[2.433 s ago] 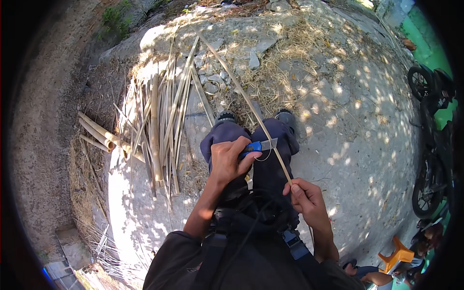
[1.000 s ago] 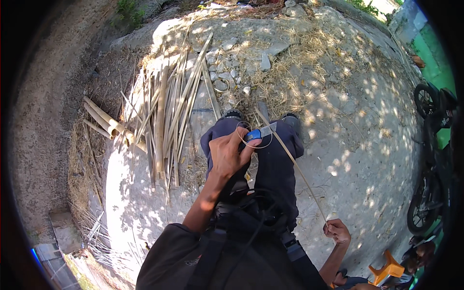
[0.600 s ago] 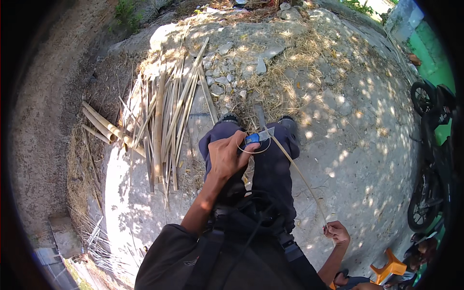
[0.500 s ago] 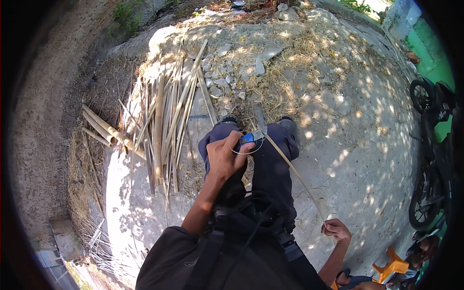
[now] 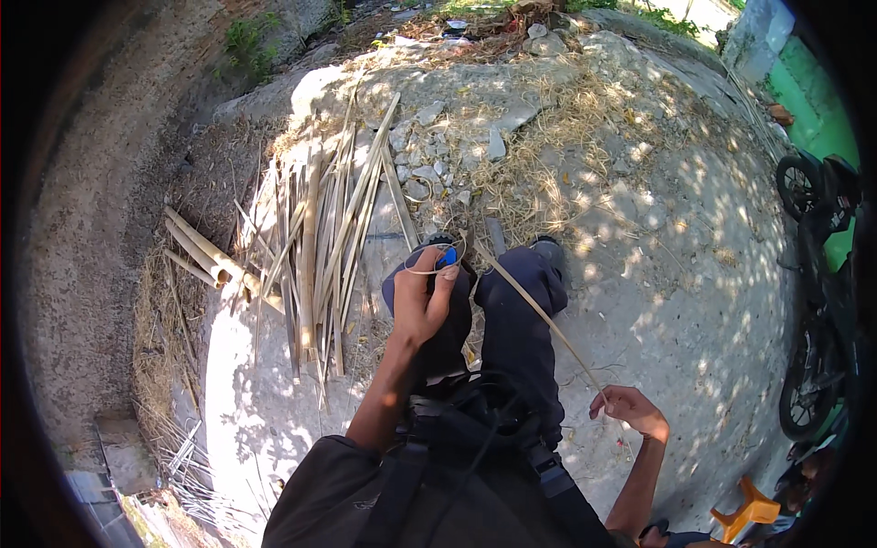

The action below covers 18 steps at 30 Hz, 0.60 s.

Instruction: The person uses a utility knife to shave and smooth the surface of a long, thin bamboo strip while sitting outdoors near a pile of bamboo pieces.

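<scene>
Head view: left hand (image 5: 422, 297) grips a blue-handled knife (image 5: 447, 258); right hand (image 5: 630, 408) pinches a thin pale bamboo strip (image 5: 539, 313).
The blade sits over the dark-trousered knees (image 5: 512, 292); a slip could likely cut them.

Bamboo strips (image 5: 320, 237) left of legs (image 5: 498, 310); motorcycle (image 5: 818, 283) far right.

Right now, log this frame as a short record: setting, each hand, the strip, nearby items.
setting: outdoor concrete ground, dappled shade
posture: seated, legs stretched forward
left hand: closed on a blue-handled tool over the knees
right hand: low at the right side, pinching the near end of a thin bamboo strip
strip: runs from the tool to the right hand
nearby: pile of split bamboo slats; bamboo poles; motorcycle; orange stool
</scene>
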{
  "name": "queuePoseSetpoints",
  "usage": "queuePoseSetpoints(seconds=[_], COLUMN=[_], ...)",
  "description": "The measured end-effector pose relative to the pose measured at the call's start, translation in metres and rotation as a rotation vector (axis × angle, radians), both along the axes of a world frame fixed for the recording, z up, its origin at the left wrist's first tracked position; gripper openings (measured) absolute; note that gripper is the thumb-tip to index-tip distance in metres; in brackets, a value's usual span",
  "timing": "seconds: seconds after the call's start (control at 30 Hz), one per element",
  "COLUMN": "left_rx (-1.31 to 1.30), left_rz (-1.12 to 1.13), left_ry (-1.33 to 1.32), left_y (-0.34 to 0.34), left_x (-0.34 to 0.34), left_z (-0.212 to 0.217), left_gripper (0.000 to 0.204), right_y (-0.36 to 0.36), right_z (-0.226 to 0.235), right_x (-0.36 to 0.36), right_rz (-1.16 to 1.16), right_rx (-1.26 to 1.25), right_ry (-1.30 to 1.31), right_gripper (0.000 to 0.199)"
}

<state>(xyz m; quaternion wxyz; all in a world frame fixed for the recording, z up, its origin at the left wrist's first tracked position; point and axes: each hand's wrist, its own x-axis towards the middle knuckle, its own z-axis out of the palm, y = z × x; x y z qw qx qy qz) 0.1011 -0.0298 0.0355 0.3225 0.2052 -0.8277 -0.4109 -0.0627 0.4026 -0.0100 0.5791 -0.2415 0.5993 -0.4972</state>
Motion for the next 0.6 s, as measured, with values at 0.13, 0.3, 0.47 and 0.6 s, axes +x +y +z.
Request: queuePoseSetpoints(seconds=[0.13, 0.3, 0.47, 0.6], left_rx=[0.081, 0.103, 0.19, 0.057], left_rz=[-0.069, -0.105, -0.072, -0.101], left_ry=[0.054, 0.101, 0.114, 0.081], left_y=[0.003, 0.008, -0.005, 0.005], left_x=[0.0, -0.004, 0.001, -0.002], left_z=[0.011, 0.015, -0.002, 0.016], left_gripper=[0.017, 0.016, 0.015, 0.018], right_y=[-0.048, -0.086, -0.094, -0.105], right_z=[0.009, 0.005, 0.015, 0.044], right_x=[0.013, 0.04, 0.049, 0.052], right_rz=[-0.018, -0.226, -0.446, -0.582], right_rx=[-0.056, -0.173, -0.078, -0.094], right_ry=[0.013, 0.109, 0.27, 0.283], right_gripper=[0.028, 0.03, 0.032, 0.032])
